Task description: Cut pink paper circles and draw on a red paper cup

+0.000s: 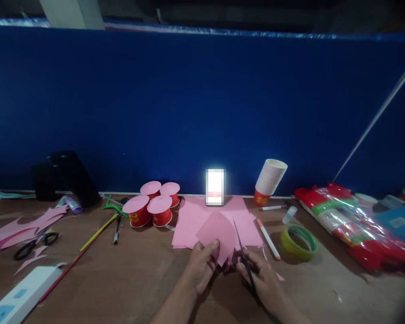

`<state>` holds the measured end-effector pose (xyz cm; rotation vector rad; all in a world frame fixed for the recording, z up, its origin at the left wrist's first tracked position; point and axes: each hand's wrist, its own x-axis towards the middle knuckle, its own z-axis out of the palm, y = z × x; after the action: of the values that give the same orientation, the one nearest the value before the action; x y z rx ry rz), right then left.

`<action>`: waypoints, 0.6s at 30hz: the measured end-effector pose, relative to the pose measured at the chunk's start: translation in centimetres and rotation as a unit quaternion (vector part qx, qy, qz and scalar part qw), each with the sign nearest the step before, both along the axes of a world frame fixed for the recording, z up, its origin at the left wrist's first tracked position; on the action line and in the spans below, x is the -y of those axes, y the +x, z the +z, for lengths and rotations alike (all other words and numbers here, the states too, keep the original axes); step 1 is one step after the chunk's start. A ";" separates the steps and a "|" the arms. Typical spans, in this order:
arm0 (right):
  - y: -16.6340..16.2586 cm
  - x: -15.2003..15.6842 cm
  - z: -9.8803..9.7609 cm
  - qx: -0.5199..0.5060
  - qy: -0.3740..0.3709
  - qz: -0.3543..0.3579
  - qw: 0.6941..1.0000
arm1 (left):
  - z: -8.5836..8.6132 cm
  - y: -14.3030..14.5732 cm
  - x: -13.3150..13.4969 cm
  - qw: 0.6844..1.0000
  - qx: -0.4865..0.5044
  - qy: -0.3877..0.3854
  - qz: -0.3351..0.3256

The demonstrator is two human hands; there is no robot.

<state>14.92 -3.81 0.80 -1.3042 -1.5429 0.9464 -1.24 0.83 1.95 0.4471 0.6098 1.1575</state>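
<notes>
My left hand (202, 263) pinches a cut piece of pink paper (218, 231) between thumb and fingers. In my right hand (261, 276) is a pair of scissors (243, 258), its blade pointing up along the paper's right edge. Its handle loops are mostly hidden by my fingers. Behind both hands lies a stack of pink paper sheets (187, 218). Small pink scraps lie under and beside the hands. To the left stand several red paper cups (162, 218) topped with pink paper discs (136, 204).
On the right are stacked paper cups (272, 176), a marker (268, 239), a tape roll (299, 243) and a red plastic package (354, 225). On the left lie black-handled scissors (25, 249), pipe cleaners (97, 231) and a power strip (23, 294). A lit phone (215, 186) stands before the blue partition (189, 99).
</notes>
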 end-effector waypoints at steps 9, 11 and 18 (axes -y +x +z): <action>0.1 0.2 0.2 0.026 -0.029 -0.009 0.999 | -0.2 -0.2 -0.3 1.000 0.013 -0.008 -0.008; 0.2 0.2 0.0 0.036 -0.030 -0.016 0.999 | -0.3 -0.2 -0.3 1.000 0.019 -0.010 -0.005; 0.3 0.0 0.5 0.056 -0.011 -0.016 0.998 | -0.3 -0.1 -0.3 0.999 0.020 -0.014 -0.030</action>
<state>15.19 -3.77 1.25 -1.4143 -1.5951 0.8868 -1.37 1.14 1.63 0.4157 0.5741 1.0982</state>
